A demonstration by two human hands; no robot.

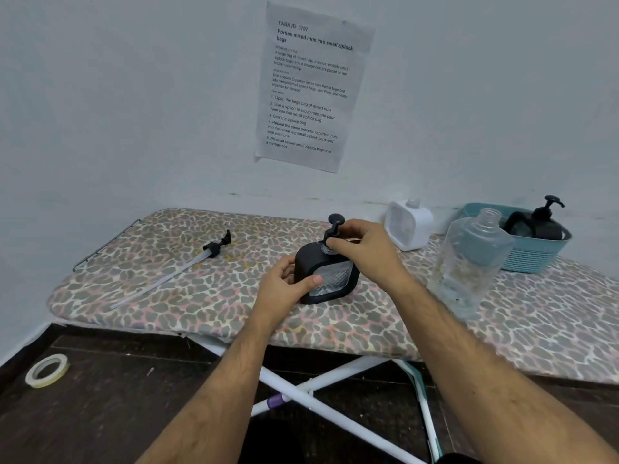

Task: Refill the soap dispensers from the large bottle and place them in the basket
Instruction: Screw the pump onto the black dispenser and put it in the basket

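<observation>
A black soap dispenser (330, 279) with a clear ribbed window stands upright mid-board. My left hand (284, 283) grips its left side, thumb across the front. My right hand (360, 247) pinches the collar of its black pump head (336, 226) at the neck. The large clear bottle (470, 262), uncapped, stands to the right. A white dispenser (408, 224) without a pump stands by the wall. Another black dispenser (544, 222) sits in the teal basket (532, 259) at the far right.
A loose black pump with a long clear tube (187, 266) lies on the left of the leopard-print ironing board (201, 313). A tape roll (47, 370) lies on the dark floor at the lower left. A printed sheet (311, 85) hangs on the wall.
</observation>
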